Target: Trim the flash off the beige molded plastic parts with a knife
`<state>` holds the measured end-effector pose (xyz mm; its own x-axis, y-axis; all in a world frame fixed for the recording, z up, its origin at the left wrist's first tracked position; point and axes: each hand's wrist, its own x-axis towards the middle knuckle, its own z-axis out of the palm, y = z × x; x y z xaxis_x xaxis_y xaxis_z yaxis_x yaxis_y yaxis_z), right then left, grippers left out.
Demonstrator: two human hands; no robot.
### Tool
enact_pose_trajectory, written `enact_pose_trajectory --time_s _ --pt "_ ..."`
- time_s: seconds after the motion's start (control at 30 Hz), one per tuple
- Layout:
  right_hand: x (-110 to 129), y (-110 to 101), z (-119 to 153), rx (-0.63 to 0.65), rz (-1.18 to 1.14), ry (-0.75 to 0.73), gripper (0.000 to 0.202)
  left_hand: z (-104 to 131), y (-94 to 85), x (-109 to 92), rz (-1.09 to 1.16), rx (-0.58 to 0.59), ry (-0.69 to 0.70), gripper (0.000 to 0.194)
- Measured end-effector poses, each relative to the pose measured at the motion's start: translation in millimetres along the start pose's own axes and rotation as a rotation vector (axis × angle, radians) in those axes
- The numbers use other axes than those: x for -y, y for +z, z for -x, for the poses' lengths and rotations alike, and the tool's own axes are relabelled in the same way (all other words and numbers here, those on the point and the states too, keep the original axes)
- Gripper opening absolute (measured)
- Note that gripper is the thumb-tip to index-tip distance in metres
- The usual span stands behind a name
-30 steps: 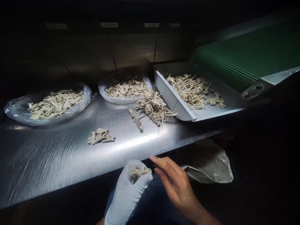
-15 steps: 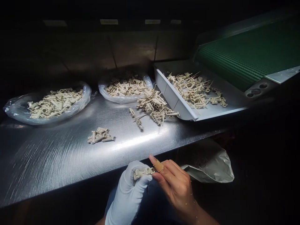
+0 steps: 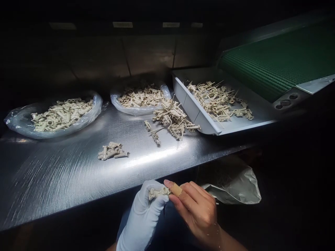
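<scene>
Beyond the table's front edge, my left hand (image 3: 146, 216) wears a white glove and pinches a beige plastic part (image 3: 159, 192) between thumb and fingers. My bare right hand (image 3: 197, 205), with a tan wrap round one finger, has its thumb and that finger closed at the part's right end. Whatever lies between those two fingertips is too small to make out. A small group of beige parts (image 3: 113, 150) lies on the metal table (image 3: 86, 177), and a larger heap with thin stems (image 3: 172, 116) sits farther right.
Two clear plastic bags (image 3: 23, 127) (image 3: 136, 111) of beige parts stand at the back. A white tray (image 3: 196, 108) with stemmed parts is at the right, below a green conveyor belt (image 3: 264, 59). A translucent bag (image 3: 243, 188) hangs below the table edge.
My right hand's wrapped finger has come down and left onto the end of the held part. The left hand keeps its hold and has barely moved.
</scene>
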<state>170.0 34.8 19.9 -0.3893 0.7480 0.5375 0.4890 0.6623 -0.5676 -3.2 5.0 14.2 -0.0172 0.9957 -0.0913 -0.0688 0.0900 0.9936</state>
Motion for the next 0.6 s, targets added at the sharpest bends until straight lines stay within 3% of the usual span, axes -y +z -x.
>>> enact_pose_trajectory --time_s 0.3,0.53,0.6 --pt "-4.3 0.1 -4.0 -0.012 -0.007 -0.017 0.041 4.3 2.0 -2.2 -0.114 -0.016 0.124 0.020" --pt "-3.3 -3.5 -2.9 0.032 -0.014 -0.062 0.038 0.1 2.2 -6.6 0.010 0.020 -0.051 0.026" --pt "-3.5 -3.3 -3.4 0.028 -0.064 -0.042 0.037 1.0 2.9 -7.0 -0.014 0.031 -0.031 0.027"
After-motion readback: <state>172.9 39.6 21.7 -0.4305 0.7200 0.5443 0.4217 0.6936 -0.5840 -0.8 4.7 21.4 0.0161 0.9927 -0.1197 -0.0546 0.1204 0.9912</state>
